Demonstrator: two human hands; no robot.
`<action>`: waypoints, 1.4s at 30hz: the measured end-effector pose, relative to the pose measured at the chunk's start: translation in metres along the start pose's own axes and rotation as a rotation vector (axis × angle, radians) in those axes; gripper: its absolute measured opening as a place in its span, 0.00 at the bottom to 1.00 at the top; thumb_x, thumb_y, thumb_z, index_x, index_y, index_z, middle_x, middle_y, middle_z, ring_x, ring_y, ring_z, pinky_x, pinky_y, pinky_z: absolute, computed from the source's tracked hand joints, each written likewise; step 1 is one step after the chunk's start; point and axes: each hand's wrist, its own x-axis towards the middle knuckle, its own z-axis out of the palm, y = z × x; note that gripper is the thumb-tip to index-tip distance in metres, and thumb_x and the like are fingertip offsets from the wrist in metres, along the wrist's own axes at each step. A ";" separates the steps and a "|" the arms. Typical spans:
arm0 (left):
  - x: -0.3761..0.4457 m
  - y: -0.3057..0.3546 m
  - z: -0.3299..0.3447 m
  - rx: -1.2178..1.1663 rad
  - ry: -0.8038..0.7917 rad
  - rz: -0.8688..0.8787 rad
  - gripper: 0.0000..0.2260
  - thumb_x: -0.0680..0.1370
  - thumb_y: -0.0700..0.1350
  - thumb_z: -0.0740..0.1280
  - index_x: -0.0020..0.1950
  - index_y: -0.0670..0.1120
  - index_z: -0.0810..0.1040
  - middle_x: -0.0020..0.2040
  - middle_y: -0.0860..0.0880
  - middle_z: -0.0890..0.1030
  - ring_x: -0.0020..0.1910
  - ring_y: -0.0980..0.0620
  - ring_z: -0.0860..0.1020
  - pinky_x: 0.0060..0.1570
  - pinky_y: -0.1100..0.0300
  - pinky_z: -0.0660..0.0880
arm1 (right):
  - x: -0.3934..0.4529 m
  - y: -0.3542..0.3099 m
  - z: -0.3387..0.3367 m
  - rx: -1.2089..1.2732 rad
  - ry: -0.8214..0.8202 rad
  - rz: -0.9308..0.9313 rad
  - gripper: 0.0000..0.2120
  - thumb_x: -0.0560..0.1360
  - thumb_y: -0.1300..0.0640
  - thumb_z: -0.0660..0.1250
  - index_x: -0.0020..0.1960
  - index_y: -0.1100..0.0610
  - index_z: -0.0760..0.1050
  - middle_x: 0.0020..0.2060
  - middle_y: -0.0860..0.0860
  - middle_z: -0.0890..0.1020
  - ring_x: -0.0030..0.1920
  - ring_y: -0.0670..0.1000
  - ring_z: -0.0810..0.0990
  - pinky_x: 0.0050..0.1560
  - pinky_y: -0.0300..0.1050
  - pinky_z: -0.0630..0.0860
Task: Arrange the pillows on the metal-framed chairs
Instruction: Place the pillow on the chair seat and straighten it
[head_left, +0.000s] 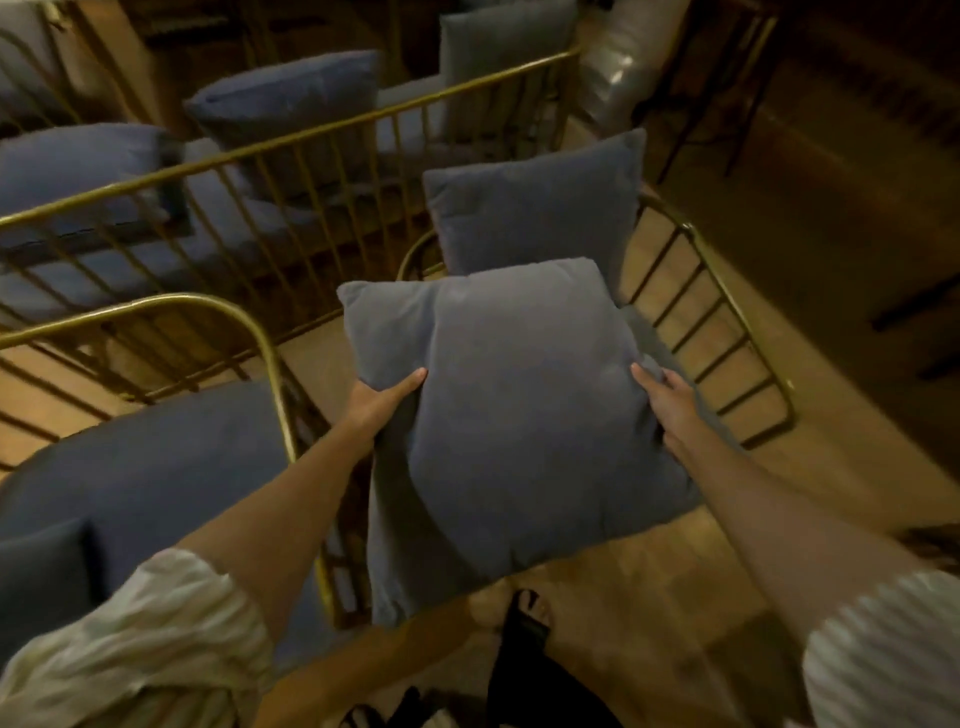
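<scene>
I hold a grey-blue square pillow (514, 415) in both hands above a gold metal-framed chair (727, 332). My left hand (382, 400) grips its left edge, thumb on top. My right hand (667, 402) grips its right edge. Behind it a second grey-blue pillow (535, 208) stands upright against the chair's back. The chair's seat is mostly hidden under the held pillow.
A second gold-framed chair with a blue seat cushion (145, 467) stands at the left. Beyond a long gold rail (291, 140) are more seats with blue pillows (291, 98). Wooden floor (649, 597) lies below; dark furniture legs stand at the right.
</scene>
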 end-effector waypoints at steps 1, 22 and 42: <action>0.007 0.000 0.025 -0.005 -0.014 -0.018 0.49 0.62 0.62 0.79 0.77 0.46 0.62 0.76 0.45 0.68 0.73 0.41 0.68 0.72 0.42 0.66 | 0.015 -0.001 -0.017 -0.002 0.010 0.015 0.21 0.73 0.49 0.74 0.60 0.60 0.77 0.58 0.61 0.83 0.57 0.60 0.82 0.60 0.55 0.78; 0.053 -0.031 0.174 0.308 0.016 -0.151 0.59 0.65 0.59 0.79 0.81 0.44 0.43 0.79 0.41 0.59 0.77 0.37 0.61 0.73 0.40 0.64 | 0.128 0.008 -0.036 -0.647 -0.118 0.040 0.49 0.68 0.25 0.60 0.80 0.47 0.49 0.80 0.55 0.55 0.79 0.64 0.51 0.76 0.70 0.49; -0.047 -0.047 -0.067 0.594 -0.008 0.115 0.34 0.80 0.49 0.68 0.81 0.42 0.55 0.78 0.41 0.65 0.73 0.41 0.69 0.67 0.51 0.69 | -0.082 -0.006 0.103 -0.992 -0.162 -0.409 0.32 0.77 0.43 0.66 0.77 0.54 0.62 0.77 0.54 0.65 0.79 0.60 0.54 0.76 0.67 0.47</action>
